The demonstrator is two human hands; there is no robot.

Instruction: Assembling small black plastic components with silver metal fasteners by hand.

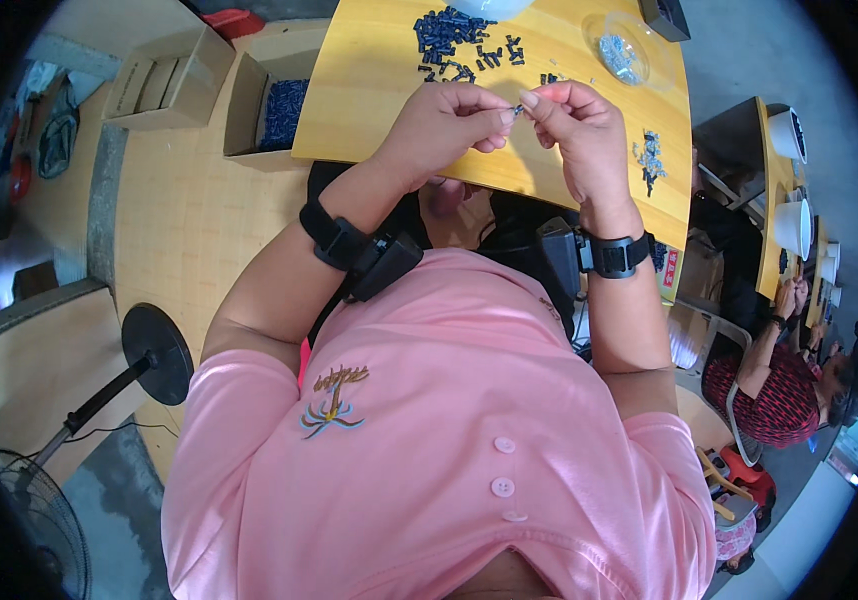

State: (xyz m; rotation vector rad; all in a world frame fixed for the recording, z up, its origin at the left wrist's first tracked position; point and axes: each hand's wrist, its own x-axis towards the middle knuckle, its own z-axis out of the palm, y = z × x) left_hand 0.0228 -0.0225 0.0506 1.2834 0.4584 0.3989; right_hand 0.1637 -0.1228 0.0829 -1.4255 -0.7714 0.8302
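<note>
Above the near part of the yellow table [369, 100], my left hand [444, 128] and my right hand [586, 130] meet fingertip to fingertip. A tiny dark part [518, 109] sits pinched between them; its exact kind is too small to make out. Both hands are closed, thumb against fingers. Beyond my hands lies a heap of small black cylindrical parts [444, 38], with several strewn nearby. To the right of my right hand is a small scatter of silvery pieces [650, 155], with a few black parts at its near end.
A clear round dish [609, 55] of small pale pieces stands at the far right, near a dark box [666, 18]. Left of the table, an open carton [249, 110] holds many dark parts. A fan [39, 510] stands lower left. At right, another person [779, 390] sits by a bench with white bowls.
</note>
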